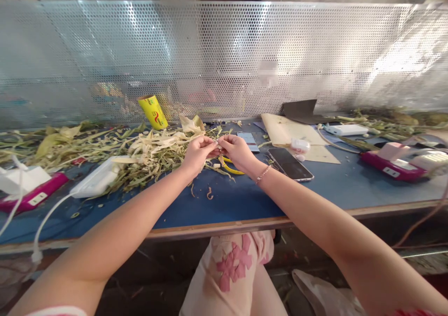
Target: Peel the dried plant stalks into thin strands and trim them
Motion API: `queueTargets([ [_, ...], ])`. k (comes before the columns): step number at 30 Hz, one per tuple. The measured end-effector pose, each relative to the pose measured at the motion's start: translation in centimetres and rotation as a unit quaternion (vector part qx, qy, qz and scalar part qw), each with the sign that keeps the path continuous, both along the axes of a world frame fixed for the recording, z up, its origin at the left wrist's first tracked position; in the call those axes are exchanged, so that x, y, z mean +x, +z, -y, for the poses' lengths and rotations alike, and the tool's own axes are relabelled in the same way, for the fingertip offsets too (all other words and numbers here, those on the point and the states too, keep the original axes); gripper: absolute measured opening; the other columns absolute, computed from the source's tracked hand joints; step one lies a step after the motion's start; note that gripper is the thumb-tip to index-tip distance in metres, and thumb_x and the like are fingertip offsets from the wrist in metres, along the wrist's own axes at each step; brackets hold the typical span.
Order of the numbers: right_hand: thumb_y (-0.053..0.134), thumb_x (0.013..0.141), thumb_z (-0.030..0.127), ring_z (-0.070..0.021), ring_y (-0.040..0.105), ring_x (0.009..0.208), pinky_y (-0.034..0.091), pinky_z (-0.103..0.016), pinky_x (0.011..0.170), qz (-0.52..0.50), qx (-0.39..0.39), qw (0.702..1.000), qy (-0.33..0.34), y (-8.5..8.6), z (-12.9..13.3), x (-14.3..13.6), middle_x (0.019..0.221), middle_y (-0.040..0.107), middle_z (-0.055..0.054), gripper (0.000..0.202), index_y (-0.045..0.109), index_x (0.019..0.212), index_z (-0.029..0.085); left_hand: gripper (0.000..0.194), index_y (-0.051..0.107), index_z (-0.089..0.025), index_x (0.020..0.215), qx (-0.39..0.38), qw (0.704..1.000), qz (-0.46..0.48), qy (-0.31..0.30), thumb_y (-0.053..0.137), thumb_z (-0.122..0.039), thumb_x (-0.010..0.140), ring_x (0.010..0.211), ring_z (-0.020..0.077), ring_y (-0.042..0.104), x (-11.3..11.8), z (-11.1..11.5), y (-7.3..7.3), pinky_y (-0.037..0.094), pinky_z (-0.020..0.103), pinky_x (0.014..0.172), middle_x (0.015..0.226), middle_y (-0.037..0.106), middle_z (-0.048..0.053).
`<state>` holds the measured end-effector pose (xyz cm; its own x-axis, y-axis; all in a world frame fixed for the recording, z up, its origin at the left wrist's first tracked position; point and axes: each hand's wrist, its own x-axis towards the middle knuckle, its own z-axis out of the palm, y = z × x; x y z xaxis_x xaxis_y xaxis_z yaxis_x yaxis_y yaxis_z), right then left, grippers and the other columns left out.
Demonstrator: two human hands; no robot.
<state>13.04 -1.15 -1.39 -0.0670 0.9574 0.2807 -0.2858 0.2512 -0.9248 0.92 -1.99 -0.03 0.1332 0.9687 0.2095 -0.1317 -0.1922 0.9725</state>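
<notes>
My left hand (199, 153) and my right hand (238, 151) meet over the blue table, fingertips pinched together. Something small and pale shows between them, too small to name. A heap of dried, straw-coloured plant stalks and leaves (157, 150) lies just left of and behind my left hand. Under my right hand is a yellow ring-shaped thing (231, 167), perhaps scissor handles, partly covered. A few curled scraps (209, 193) lie on the table in front of my hands.
A dark phone (291, 164), a brown paper sheet (294, 130) and a small clear container (300, 145) lie to the right. Magenta power strips (392, 166) with white cables sit at both sides. A yellow tube (153, 112) leans by the perforated metal screen (217, 40).
</notes>
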Motion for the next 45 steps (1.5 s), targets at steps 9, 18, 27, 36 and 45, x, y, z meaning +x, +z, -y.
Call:
queueTargets([
  [9,0.067,0.058,0.033,-0.0048,0.042,0.051,0.035,-0.021,0.053,-0.011,-0.007,1.0,-0.002,0.4,0.1,0.2,0.054,0.049,0.006,0.022,0.053,0.063,0.016,0.013,0.053,-0.017,0.07,-0.017,0.996,0.057,-0.072,0.06,-0.015,0.059,0.06,0.0121,0.062,-0.3,-0.3,-0.2,0.052,0.032,0.068,0.06,0.063,-0.003],
  [18,0.067,0.057,0.032,-0.0048,0.045,0.051,0.038,-0.021,0.054,-0.007,-0.001,1.0,-0.007,0.3,-0.3,0.7,0.056,0.05,0.006,0.021,0.054,0.064,0.017,0.024,0.055,-0.013,0.073,0.02,0.998,0.042,-0.052,0.071,-0.017,0.055,0.059,0.0096,0.062,-0.6,-1.0,-0.5,0.052,0.03,0.073,0.064,0.064,-0.002],
  [27,0.065,0.06,0.032,-0.0062,0.045,0.052,0.038,-0.022,0.054,0.052,0.05,0.997,-0.017,-0.1,-0.8,0.8,0.055,0.051,0.005,0.018,0.055,0.064,0.017,0.019,0.059,-0.013,0.069,-0.016,0.998,0.049,-0.04,0.071,-0.015,0.054,0.056,0.0101,0.062,-0.5,-0.6,-0.2,0.052,0.025,0.062,0.059,0.064,-0.001],
  [36,0.065,0.06,0.032,-0.0072,0.046,0.054,0.039,-0.023,0.055,0.058,0.062,0.996,-0.037,-0.3,-1.0,1.0,0.058,0.054,0.004,0.017,0.058,0.065,0.017,0.025,0.058,-0.011,0.071,-0.01,0.998,0.041,-0.051,0.075,-0.015,0.054,0.054,0.0085,0.061,-0.6,-0.9,-0.3,0.053,0.024,0.062,0.062,0.064,0.0],
  [45,0.068,0.057,0.031,-0.0053,0.042,0.05,0.036,-0.021,0.051,0.001,0.057,0.998,-0.037,0.3,-0.3,1.0,0.054,0.052,0.005,0.019,0.058,0.064,0.017,0.036,0.052,-0.015,0.078,0.005,0.996,0.046,-0.078,0.076,-0.015,0.051,0.053,0.0092,0.06,-0.6,-0.5,-0.1,0.053,0.027,0.064,0.053,0.059,-0.006],
])
